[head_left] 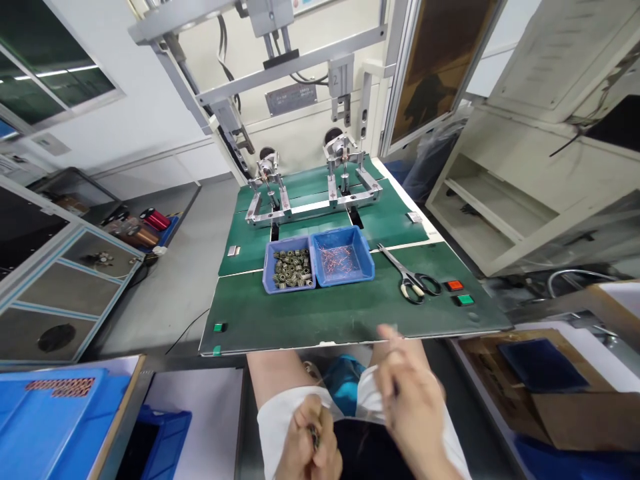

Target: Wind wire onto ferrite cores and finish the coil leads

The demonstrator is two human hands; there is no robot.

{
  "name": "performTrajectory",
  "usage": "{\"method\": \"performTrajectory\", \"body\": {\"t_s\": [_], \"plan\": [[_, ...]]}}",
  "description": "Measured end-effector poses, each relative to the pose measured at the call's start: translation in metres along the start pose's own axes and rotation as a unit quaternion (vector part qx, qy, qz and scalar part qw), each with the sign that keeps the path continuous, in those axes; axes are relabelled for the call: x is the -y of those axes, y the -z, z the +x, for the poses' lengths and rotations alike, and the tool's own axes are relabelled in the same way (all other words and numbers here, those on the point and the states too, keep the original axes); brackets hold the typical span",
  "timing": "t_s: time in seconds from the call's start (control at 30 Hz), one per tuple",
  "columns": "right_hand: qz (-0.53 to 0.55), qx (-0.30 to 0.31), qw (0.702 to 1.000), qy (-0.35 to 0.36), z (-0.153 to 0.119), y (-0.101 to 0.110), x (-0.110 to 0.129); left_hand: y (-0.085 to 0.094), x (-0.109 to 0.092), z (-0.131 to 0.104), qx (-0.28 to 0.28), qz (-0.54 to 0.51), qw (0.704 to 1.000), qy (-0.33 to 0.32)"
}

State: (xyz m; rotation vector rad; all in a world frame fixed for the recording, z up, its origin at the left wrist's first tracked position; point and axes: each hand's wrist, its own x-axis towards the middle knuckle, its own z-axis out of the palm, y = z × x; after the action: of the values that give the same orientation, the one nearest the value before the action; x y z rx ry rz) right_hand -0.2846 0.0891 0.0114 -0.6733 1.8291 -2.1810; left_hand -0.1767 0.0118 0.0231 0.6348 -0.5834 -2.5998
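My left hand (311, 443) is closed over my lap, fingers wrapped round a small metal part (314, 437) that shows only partly between them. To its right my right hand (413, 407) is raised above my thigh, smeared by motion; one finger points toward the table edge and the others look curled. Whether it holds anything is unclear. On the green table (250, 313) ahead, a blue-violet bin (269, 270) holds many small slotted metal cores (293, 270). Beside it a blue bin (370, 267) contains thin copper wire scraps (336, 259). Scissors (407, 273) lie to the right of the bins.
Behind the bins stands a metal fixture (310, 212) under a machine frame (295, 60). Red (454, 285) and green (465, 300) buttons sit at the table's right. A blue crate (45, 420) with copper-coloured parts is at left, a cardboard box (575, 420) at right.
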Motion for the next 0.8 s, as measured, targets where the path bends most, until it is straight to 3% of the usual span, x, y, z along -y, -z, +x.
{"method": "performTrajectory", "body": {"t_s": [0.07,0.13,0.2,0.27,0.4,0.53,0.6,0.73,0.8], "plan": [[0.058,0.012,0.996,-0.071,0.006,0.005,-0.002,-0.003,0.001,0.0,-0.017,-0.032,0.999,0.002],[0.074,0.11,0.986,-0.105,0.005,0.009,-0.002,-0.005,-0.002,0.002,-0.039,-0.013,0.998,-0.039],[0.019,0.228,0.969,-0.09,0.0,0.013,0.0,-0.003,-0.006,0.005,-0.039,0.036,0.996,-0.075],[-0.044,0.289,0.954,-0.068,-0.004,0.017,0.006,0.001,-0.012,0.007,-0.027,0.086,0.991,-0.096],[-0.102,0.291,0.951,0.001,0.0,0.015,0.019,0.015,-0.017,0.006,-0.014,0.149,0.982,-0.117],[-0.094,0.291,0.951,0.051,0.008,0.001,0.028,0.02,-0.014,0.004,-0.009,0.183,0.973,-0.137],[-0.096,0.298,0.947,0.068,0.011,-0.005,0.033,0.017,-0.012,0.004,-0.015,0.216,0.963,-0.158],[-0.137,0.266,0.943,0.142,0.013,-0.007,0.038,0.002,-0.011,-0.002,-0.104,0.283,0.935,-0.187],[-0.148,0.244,0.947,0.147,0.014,-0.006,0.037,-0.003,-0.012,-0.004,-0.114,0.291,0.93,-0.193]]}}
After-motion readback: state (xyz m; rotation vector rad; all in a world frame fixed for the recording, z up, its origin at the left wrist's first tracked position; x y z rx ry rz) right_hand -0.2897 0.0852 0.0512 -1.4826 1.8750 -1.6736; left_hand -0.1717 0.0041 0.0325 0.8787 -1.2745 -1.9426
